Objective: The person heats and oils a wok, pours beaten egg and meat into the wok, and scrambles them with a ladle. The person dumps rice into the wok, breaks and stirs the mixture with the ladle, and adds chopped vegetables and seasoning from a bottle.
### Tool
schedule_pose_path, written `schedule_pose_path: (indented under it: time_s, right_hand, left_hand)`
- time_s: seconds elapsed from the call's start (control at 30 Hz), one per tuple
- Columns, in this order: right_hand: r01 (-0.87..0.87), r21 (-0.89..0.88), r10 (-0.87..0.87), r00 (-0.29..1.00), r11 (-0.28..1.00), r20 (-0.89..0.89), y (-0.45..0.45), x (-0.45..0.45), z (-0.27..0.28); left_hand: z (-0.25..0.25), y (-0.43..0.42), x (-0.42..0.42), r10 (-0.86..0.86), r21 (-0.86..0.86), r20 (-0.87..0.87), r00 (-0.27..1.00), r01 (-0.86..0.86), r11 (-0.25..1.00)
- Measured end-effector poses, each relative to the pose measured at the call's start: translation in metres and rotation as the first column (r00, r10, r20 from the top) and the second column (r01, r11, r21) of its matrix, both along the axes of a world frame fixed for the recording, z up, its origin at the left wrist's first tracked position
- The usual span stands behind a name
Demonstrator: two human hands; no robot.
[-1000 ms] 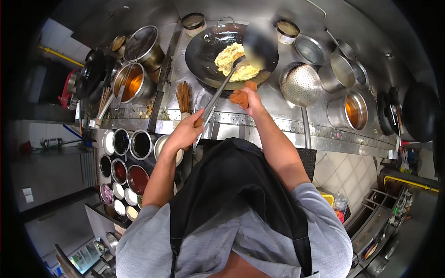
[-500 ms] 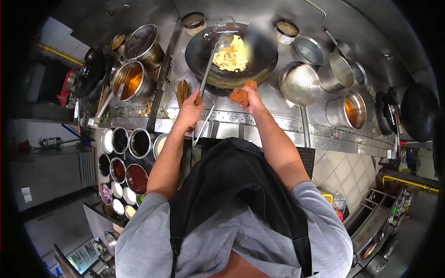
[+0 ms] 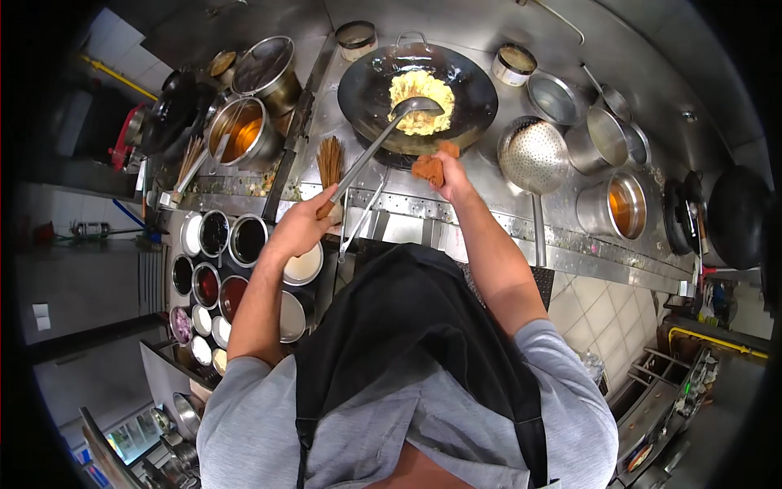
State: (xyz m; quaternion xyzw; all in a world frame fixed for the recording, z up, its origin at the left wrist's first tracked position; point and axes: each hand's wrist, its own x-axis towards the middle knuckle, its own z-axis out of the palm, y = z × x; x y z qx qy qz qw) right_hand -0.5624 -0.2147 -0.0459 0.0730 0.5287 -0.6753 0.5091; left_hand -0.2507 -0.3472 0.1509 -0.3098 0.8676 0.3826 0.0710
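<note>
In the head view, my left hand (image 3: 301,223) is closed around the end of a long-handled ladle (image 3: 371,153). The ladle's bowl rests on yellow scrambled egg (image 3: 417,85) in a large black wok (image 3: 474,91). My right hand (image 3: 454,179) grips a folded orange-brown cloth (image 3: 428,169) against the wok's near edge. Whatever part of the wok lies under the cloth is hidden. A bamboo brush (image 3: 330,161) stands just beyond my left hand, left of the ladle's handle.
Right of the wok lie a perforated strainer (image 3: 533,155) and a pot of amber liquid (image 3: 586,210). Another amber-filled pot (image 3: 244,134) stands to the left. Several sauce tubs (image 3: 248,240) sit below my left forearm. Two round containers (image 3: 356,39) (image 3: 514,63) flank the wok's far side.
My left hand has drawn back down and left, and the ladle's bowl has come from the egg's upper left to its near middle. The right hand keeps its hold on the cloth at the wok.
</note>
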Motion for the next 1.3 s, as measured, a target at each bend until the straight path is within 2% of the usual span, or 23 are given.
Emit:
schedule_pose_path:
  time_s: [0.07,0.13,0.2,0.23,0.33,0.37,0.47,0.53,0.6,0.63,0.7,0.73,0.77,0.8,0.83,0.9,1.0,1.03,1.13,1.17,1.2,1.27,1.3]
  right_hand:
    - [0.075,0.010,-0.076,0.997,0.997,0.030,-0.001,0.005,0.014]
    - [0.171,0.003,-0.171,0.984,0.985,0.057,-0.001,0.024,0.042]
    - [0.176,-0.012,-0.175,0.983,0.984,0.053,0.004,0.046,0.064]
    - [0.182,-0.016,-0.181,0.982,0.983,0.053,0.006,0.055,0.067]
    - [0.265,-0.044,-0.259,0.959,0.963,0.113,-0.003,0.062,0.067]
    - [0.310,-0.068,-0.298,0.943,0.948,0.147,-0.011,0.063,0.067]
    - [0.263,-0.065,-0.262,0.965,0.963,0.022,-0.010,0.069,0.057]
    - [0.232,-0.189,-0.234,0.972,0.954,0.014,0.017,0.083,0.032]
    - [0.135,-0.208,-0.140,0.990,0.969,-0.009,0.070,0.118,0.042]
    - [0.036,-0.218,-0.039,0.999,0.975,-0.009,0.091,0.121,0.004]
    - [0.049,-0.190,-0.070,0.992,0.981,-0.106,0.099,0.122,-0.016]
    - [0.064,-0.171,-0.089,0.985,0.983,-0.148,0.101,0.124,-0.005]
    - [-0.036,-0.129,0.019,0.992,0.991,-0.128,0.101,0.109,0.006]
    - [0.175,-0.210,-0.169,0.984,0.962,0.047,0.077,0.109,0.050]
    - [0.116,-0.100,-0.116,0.993,0.988,-0.002,0.065,0.095,0.089]
    - [0.179,-0.091,-0.175,0.983,0.980,0.058,0.031,0.067,0.079]
    - [0.124,0.015,-0.123,0.992,0.992,-0.025,0.009,0.057,0.059]
    - [0.087,-0.042,-0.088,0.996,0.995,-0.027,0.014,0.056,0.041]
    - [0.075,-0.110,-0.085,0.992,0.991,-0.088,0.060,0.097,0.032]
    - [-0.024,-0.106,0.005,0.984,0.994,-0.176,0.084,0.110,0.008]
    - [-0.121,-0.092,0.093,0.960,0.988,-0.265,0.101,0.115,-0.013]
    - [-0.069,-0.156,0.039,0.982,0.985,-0.187,0.106,0.115,-0.005]
    - [-0.036,-0.180,0.010,0.990,0.983,-0.139,0.110,0.116,0.001]
  left_hand:
    - [0.029,0.002,0.005,0.029,0.092,0.032,0.999,-0.032,0.995]
    - [0.045,-0.002,0.015,-0.005,0.086,0.029,1.000,0.003,0.996]
    - [0.058,-0.003,0.025,-0.037,0.077,0.011,0.999,0.036,0.996]
    - [0.071,0.000,0.024,-0.058,0.064,0.070,0.996,0.054,0.997]
    - [0.063,-0.002,0.020,-0.138,-0.039,0.033,0.990,0.139,0.990]
    - [0.052,-0.003,0.013,-0.127,-0.018,0.044,0.991,0.128,0.992]
    - [0.012,0.001,-0.006,-0.133,-0.142,0.012,0.991,0.133,0.981]
    - [-0.004,0.013,-0.012,-0.068,-0.149,-0.025,0.997,0.063,0.987]
    - [-0.004,0.022,-0.007,-0.034,-0.173,-0.051,0.998,0.025,0.985]
    - [0.004,0.028,0.000,-0.034,-0.198,-0.058,0.998,0.022,0.980]
    - [0.024,0.036,0.012,-0.050,-0.237,-0.091,0.995,0.027,0.971]
    - [0.033,0.034,0.018,-0.056,-0.209,-0.091,0.994,0.035,0.977]
    - [0.040,0.031,0.027,-0.061,-0.178,-0.089,0.994,0.044,0.983]
    - [0.048,0.032,0.033,-0.066,-0.142,-0.082,0.994,0.054,0.988]
    - [0.063,0.034,0.031,-0.086,-0.134,0.003,0.996,0.086,0.987]
    - [0.088,0.034,0.019,-0.120,-0.129,0.159,0.980,0.141,0.982]
    - [0.050,0.027,0.005,-0.179,-0.215,0.107,0.978,0.198,0.956]
    - [0.030,0.027,0.000,-0.182,-0.272,0.018,0.983,0.180,0.945]
    - [-0.008,0.034,-0.009,-0.087,-0.293,-0.031,0.996,0.074,0.953]
    - [-0.016,0.034,-0.005,-0.089,-0.331,-0.075,0.993,0.060,0.942]
    - [-0.011,0.036,0.000,-0.083,-0.324,-0.104,0.991,0.045,0.945]
    - [0.011,0.040,0.010,-0.080,-0.303,-0.154,0.985,0.030,0.953]
    - [0.024,0.041,0.013,-0.052,-0.267,-0.119,0.991,0.018,0.964]
